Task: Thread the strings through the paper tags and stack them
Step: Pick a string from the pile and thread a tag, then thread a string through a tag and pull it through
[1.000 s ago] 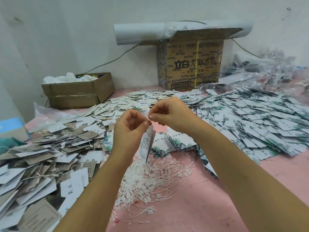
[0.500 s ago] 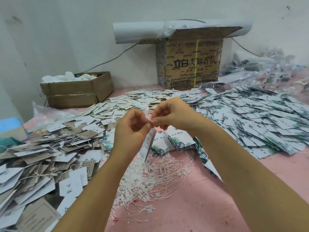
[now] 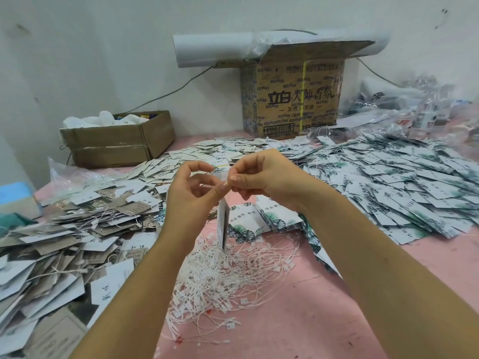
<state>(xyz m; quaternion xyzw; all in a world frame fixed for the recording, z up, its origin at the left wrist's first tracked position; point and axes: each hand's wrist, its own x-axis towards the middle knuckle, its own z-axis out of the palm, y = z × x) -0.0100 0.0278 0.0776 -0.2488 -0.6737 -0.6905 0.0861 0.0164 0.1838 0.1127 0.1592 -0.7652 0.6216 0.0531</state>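
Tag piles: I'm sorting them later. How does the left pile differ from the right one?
The left pile mixes brown and white tags; the right pile is white with green leaf print. The left pile lies jumbled, strings showing among it; the right pile fans in overlapping rows. Both rest on the pink table.

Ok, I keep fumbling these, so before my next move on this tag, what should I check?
1. Tag gripped: the left hand pinches the tag at its top, and the tag hangs edge-on: ok.
2. Right hand in place: it pinches at the tag's top, against the left thumb: ok.
3. Threading done: the hole and anything in it are hidden between the fingertips: cannot tell.
4. Spares at hand: the pile of strings lies on the table right under the hands: ok.
5. Neat stack to add to: finished tags lie only in a loose left heap and right heap: not ok.
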